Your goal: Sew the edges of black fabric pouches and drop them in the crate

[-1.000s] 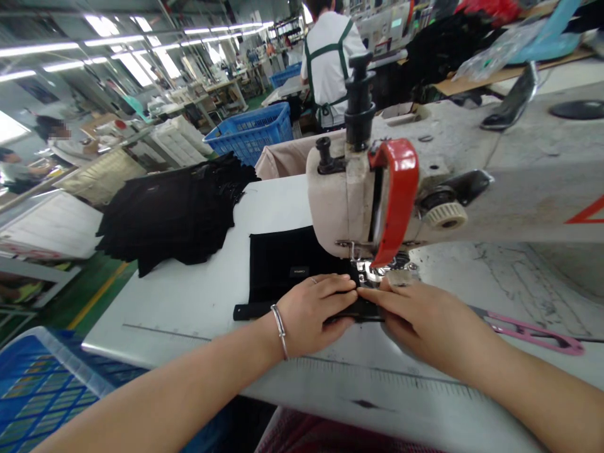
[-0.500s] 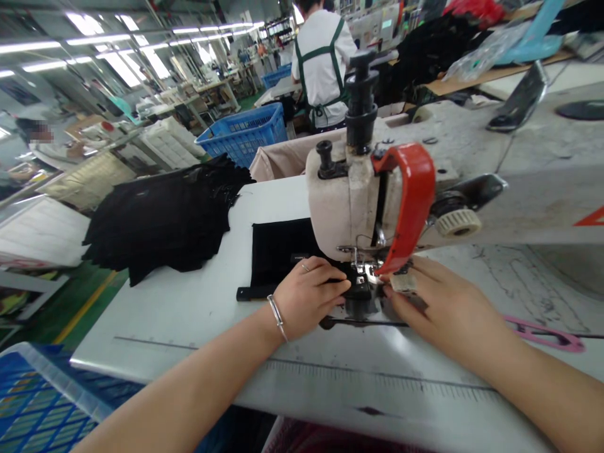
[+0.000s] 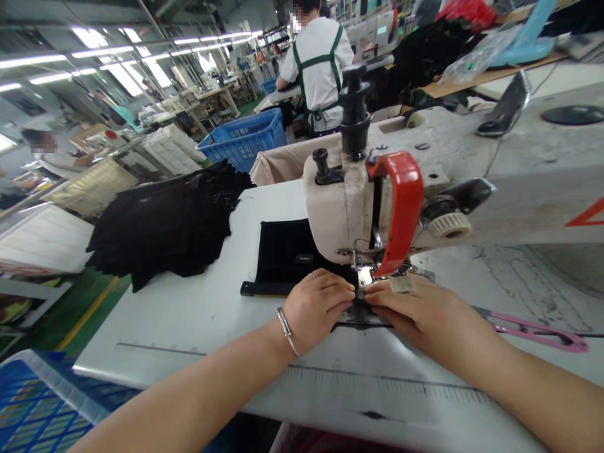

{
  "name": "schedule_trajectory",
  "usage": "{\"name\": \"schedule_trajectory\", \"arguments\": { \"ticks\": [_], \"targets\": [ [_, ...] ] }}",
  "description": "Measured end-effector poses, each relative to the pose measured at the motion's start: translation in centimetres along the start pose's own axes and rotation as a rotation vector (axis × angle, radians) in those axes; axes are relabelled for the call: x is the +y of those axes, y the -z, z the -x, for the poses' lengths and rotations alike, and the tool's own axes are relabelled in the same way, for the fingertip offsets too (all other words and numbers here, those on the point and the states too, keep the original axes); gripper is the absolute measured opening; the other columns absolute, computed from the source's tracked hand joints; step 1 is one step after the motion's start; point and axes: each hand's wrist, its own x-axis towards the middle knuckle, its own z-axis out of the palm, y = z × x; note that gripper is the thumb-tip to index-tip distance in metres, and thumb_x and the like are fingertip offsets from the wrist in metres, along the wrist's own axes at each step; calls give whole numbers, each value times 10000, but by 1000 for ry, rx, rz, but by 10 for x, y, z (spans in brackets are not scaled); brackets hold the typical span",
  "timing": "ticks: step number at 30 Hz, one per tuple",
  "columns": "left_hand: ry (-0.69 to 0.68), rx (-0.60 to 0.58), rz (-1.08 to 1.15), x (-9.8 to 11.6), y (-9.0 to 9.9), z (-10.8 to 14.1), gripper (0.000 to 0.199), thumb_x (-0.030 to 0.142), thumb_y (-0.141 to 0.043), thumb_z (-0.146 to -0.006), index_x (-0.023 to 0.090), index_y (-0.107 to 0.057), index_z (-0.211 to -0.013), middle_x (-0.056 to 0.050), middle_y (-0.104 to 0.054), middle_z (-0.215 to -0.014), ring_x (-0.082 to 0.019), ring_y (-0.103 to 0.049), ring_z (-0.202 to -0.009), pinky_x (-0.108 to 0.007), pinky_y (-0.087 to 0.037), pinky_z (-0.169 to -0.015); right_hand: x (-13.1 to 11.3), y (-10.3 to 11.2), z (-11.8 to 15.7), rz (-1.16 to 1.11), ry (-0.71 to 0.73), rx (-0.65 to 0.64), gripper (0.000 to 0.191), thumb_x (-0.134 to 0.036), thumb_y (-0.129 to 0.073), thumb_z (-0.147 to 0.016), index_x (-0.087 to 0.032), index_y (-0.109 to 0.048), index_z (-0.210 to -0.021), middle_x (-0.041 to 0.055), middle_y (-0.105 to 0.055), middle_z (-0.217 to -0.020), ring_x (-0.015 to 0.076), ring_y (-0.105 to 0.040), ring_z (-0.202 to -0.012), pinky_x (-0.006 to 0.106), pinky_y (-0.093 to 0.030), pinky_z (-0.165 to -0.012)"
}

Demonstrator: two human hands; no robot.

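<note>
A black fabric piece (image 3: 282,251) with a small label lies flat on the sewing table, its folded front edge running under the head of a sewing machine (image 3: 330,217). My left hand (image 3: 318,308) presses on that edge, fingers together, just left of the presser foot (image 3: 364,277). From the other side, my right hand (image 3: 415,305) has its fingertips closed at the fabric's right end, almost meeting the left fingertips. A small pale wrap sits on one right finger. The needle area is partly hidden by the red guard (image 3: 408,211).
A heap of black fabric pieces (image 3: 163,220) lies at the table's left. Pink-handled thread snips (image 3: 542,333) rest right of my right hand. Blue crates (image 3: 245,135) stand behind and at the lower left. A co-worker (image 3: 321,63) stands beyond the machine, back turned.
The fabric has shifted right relative to the machine, my left hand with it. My right fingertips have moved left, in front of the presser foot, closer to the left ones.
</note>
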Motion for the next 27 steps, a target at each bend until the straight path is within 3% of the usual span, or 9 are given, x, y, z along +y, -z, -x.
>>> {"name": "schedule_trajectory", "arguments": {
  "ticks": [8,15,27],
  "targets": [
    [-2,59,-18,-9,-6,-9,87,186,-604,-886,178,-690,-879,-10,-731,-929,-139,-659,-869,-295,-550,-842,4,-2,-4,67,7,93,175,-181,-527,-916,-217,-637,-1048,63,-662,-1053,222,-602,-965,352,-509,-781],
    [64,56,-37,-23,-13,-14,76,207,-625,-869,206,-701,-864,-6,-722,-907,-162,-656,-904,-329,-551,-881,7,-3,-9,200,-54,71,224,-104,-532,-867,-183,-653,-1037,113,-654,-1042,260,-615,-904,384,-514,-726],
    [84,68,-56,-24,-13,-17,63,199,-642,-857,207,-705,-853,-9,-715,-887,-171,-641,-900,-332,-547,-855,7,-6,-10,273,-71,65,227,-104,-529,-867,-183,-639,-1049,113,-642,-1069,259,-591,-926,383,-506,-755]
  ]
}}
